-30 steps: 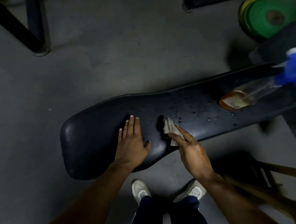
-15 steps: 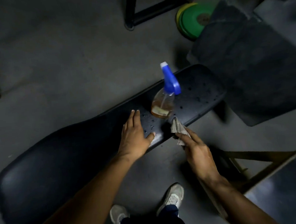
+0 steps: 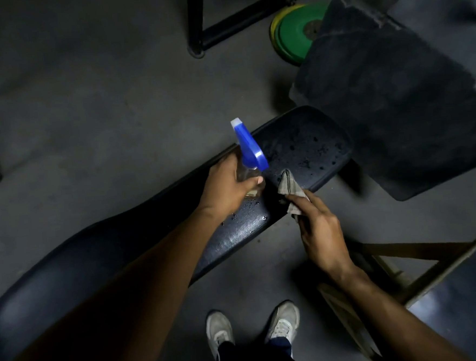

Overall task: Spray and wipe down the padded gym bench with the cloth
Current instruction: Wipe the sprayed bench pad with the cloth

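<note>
The long black padded bench [image 3: 307, 144] runs from lower left to upper right, with spray droplets beading on its right end. A clear spray bottle with a blue trigger head [image 3: 248, 148] stands on the pad. My left hand [image 3: 226, 186] grips the bottle's body. My right hand [image 3: 320, 231] pinches a small crumpled grey cloth [image 3: 289, 188] whose tip touches the pad at the near edge, just right of the bottle.
A dark floor mat [image 3: 395, 107] lies beyond the bench's right end, partly over green and yellow weight plates [image 3: 294, 32]. A black frame leg [image 3: 195, 22] stands behind. A wooden-framed stool [image 3: 434, 265] sits at my right. My shoes [image 3: 252, 326] stand on the grey floor.
My left hand left the pad and took hold of the spray bottle. The view shifted towards the bench's right end. My right hand stays at the near edge with the cloth.
</note>
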